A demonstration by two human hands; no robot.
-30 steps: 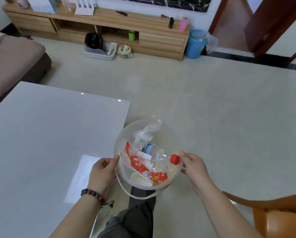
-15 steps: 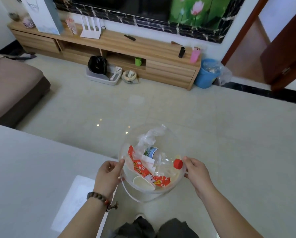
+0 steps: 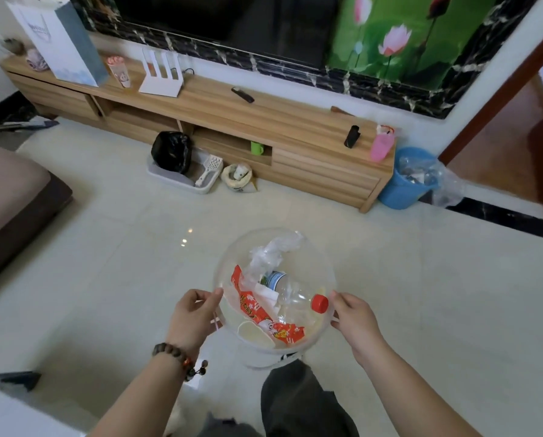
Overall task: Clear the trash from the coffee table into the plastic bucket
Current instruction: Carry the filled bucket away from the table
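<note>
Left hand point(image 3: 192, 316) pinches the rim of the plastic bucket point(image 3: 229, 257) at its 9 o'clock side, thumb and fingers closed on the edge; right hand point(image 3: 355, 320) grips the rim at 3 o'clock the same way. Two-sided hold likely keeps the wide, clear bucket level so the contents stay in (handle hangs unused below, at 6 o'clock).

Bucket is carried in the air above the tiled floor point(image 3: 421, 294), in front of the person's legs.

Contents, seen through the open top: clear bottle point(image 3: 290, 294) with red cap point(image 3: 320, 303) pointing to 3 o'clock, its label blue-green, text too small to read; red-orange wrapper point(image 3: 257, 313) with yellow characters, not legible; crumpled clear film point(image 3: 273, 252) at 12 o'clock; pale disc point(image 3: 254, 334) at 6 o'clock, possibly a lid or cup.

White desk corner point(image 3: 17, 414) at 8 o'clock of the view, no trash visible on that part. Judgement: collection looks finished.

Farther out, at 2 o'clock: blue bin point(image 3: 399, 190) by the wooden TV cabinet point(image 3: 311, 134).
</note>
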